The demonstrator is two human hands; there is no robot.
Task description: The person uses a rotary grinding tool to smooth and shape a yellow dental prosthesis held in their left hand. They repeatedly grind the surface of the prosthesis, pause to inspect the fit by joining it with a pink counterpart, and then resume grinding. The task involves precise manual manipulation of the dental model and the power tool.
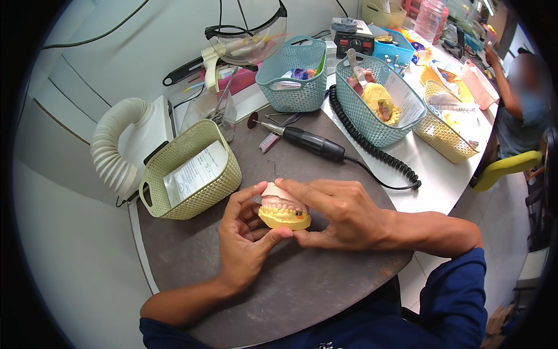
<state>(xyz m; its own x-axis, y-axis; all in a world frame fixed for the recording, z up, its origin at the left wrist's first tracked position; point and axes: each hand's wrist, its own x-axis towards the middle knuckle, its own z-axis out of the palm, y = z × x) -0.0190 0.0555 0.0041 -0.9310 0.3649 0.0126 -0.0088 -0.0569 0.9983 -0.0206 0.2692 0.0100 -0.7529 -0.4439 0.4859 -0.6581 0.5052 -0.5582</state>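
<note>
Between my two hands, above the dark tabletop (325,296), is a dental model (283,216) made of two halves set together. Its upper half is pale pink and the lower is yellow, with rows of teeth meeting and a small dark and orange patch on the right side. My left hand (247,224) grips it from the left, thumb at the bottom edge. My right hand (343,215) closes on it from the right, index finger on top and thumb beneath. Beyond them lies a black rotary handpiece (314,144) with a brown disc (253,120) at its tip.
A yellow-green basket (200,198) holding a paper stands left, beside a white ribbed hose (110,139). Blue baskets (290,96) stand at the back, one holding yellow models (379,100). A coiled black cord (372,136) crosses the right side. Another person (523,110) is at far right.
</note>
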